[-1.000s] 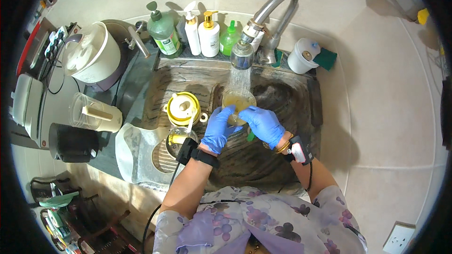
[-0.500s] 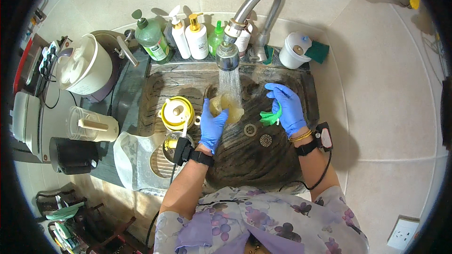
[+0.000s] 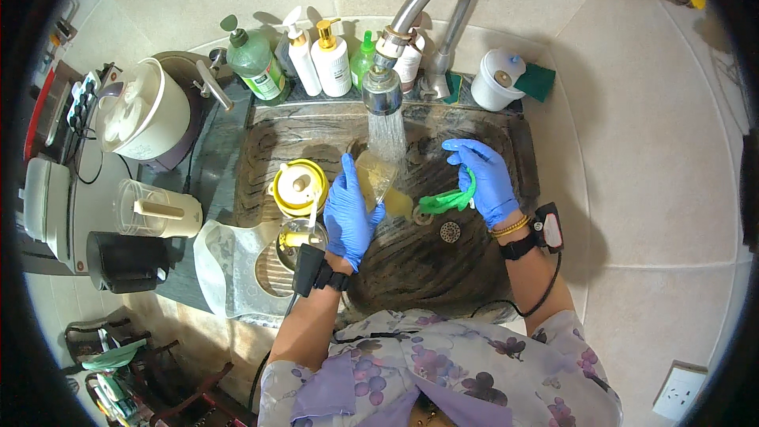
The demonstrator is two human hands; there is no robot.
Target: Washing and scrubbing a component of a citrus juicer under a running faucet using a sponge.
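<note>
My left hand (image 3: 350, 215), in a blue glove, grips a clear, yellowish cup-like container (image 3: 374, 177) tilted under the running faucet (image 3: 383, 95). Its exact kind is hard to make out through the water. A yellowish patch shows just below it, over the basin. To the right, my gloved right hand (image 3: 484, 182) is closed on a limp green cloth (image 3: 448, 202), which hangs toward the drain. A pot with a yellow rim and pale lid (image 3: 299, 185) sits in the sink left of my left hand. Beside it stands a metal bowl (image 3: 301, 239) with a yellow-handled item inside.
Soap and pump bottles (image 3: 330, 63) line the sink's back ledge. A white tub (image 3: 496, 83) with a dark green scouring pad (image 3: 535, 82) stands at the back right. On the left counter are a white cooker pot (image 3: 150, 111), a clear pitcher (image 3: 158, 209) and a black container (image 3: 126, 261).
My left hand has turned and tipped the container, with its fingers pointing more upward. The green cloth in my right hand has swung left and spread out longer. Water keeps running.
</note>
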